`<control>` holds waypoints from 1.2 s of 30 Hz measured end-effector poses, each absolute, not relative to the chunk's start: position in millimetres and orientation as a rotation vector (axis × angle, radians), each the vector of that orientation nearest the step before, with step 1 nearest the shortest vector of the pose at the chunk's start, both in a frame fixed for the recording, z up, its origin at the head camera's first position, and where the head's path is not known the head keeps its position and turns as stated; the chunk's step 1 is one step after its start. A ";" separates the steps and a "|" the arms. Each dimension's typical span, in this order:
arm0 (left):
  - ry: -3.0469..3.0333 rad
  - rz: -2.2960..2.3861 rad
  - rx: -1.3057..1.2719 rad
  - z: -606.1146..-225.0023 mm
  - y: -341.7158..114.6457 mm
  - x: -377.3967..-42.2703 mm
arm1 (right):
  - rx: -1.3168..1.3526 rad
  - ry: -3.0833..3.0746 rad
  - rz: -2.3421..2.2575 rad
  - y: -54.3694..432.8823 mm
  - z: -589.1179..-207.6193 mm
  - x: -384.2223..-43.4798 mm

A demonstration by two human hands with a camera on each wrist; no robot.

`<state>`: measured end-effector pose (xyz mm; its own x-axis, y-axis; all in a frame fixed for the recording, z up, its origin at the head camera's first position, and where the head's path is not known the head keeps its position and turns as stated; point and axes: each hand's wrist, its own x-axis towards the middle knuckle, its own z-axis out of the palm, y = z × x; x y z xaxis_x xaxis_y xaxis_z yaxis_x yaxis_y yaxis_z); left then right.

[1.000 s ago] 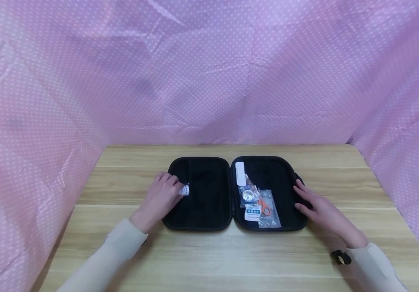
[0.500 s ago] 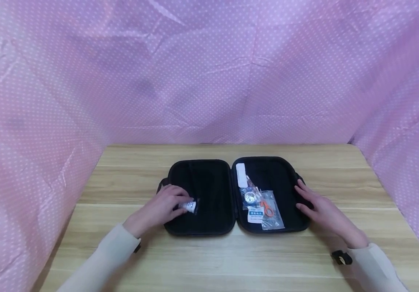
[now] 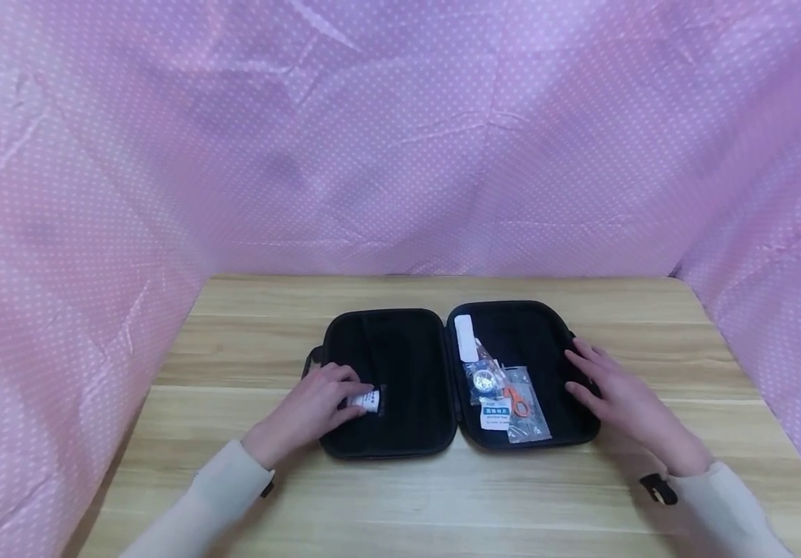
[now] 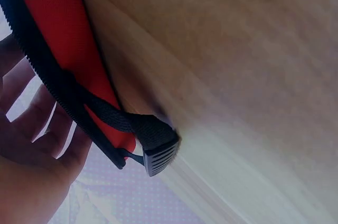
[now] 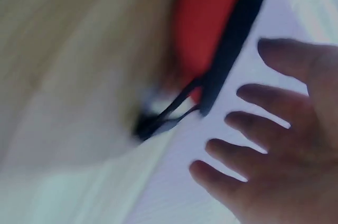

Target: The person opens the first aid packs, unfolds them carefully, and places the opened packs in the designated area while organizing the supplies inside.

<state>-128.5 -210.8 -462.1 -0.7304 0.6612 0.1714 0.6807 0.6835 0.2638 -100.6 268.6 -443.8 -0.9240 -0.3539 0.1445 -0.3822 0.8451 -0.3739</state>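
An unzipped first-aid style case lies spread flat, its black left half (image 3: 417, 364) and right half (image 3: 536, 341) joined along the middle. Between thumb and fingers, my left hand (image 3: 316, 403) pinches a small white printed roll (image 3: 367, 401) in clear wrapping, low inside the left half. Part of that roll is covered by the fingers. My right hand (image 3: 623, 403) has its fingers spread straight at the right half's outer edge, holding nothing. In the left wrist view the case's red outside (image 4: 63, 23) and a black pull strap (image 4: 156, 134) show beside my fingers.
The right half holds a white strip (image 3: 466, 339), a clear packet with a round roll (image 3: 484, 381), orange-handled scissors (image 3: 520, 406) in a clear bag (image 3: 536, 430), and a blue-and-white sachet (image 3: 495, 417). Pink dotted cloth (image 3: 400, 155) hangs behind the wooden table (image 3: 400, 504).
My left hand has brought the white roll from the left half's outer edge inward and nearer. The case has shifted slightly nearer. My right hand stays at the right edge.
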 end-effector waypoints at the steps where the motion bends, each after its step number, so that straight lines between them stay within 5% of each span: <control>1: -2.825 -0.482 -1.121 -462.1 -210.7 -128.0 | 0.604 -2.922 0.589 260.8 -440.7 -100.1; 17: -2.861 -0.555 -1.042 -465.9 -206.3 -126.4 | 1.166 -2.693 0.701 126.2 -420.4 -112.9; 36: -2.917 -0.693 -0.973 -471.5 -207.2 -128.3 | 1.463 -2.753 0.801 56.3 -450.9 -116.1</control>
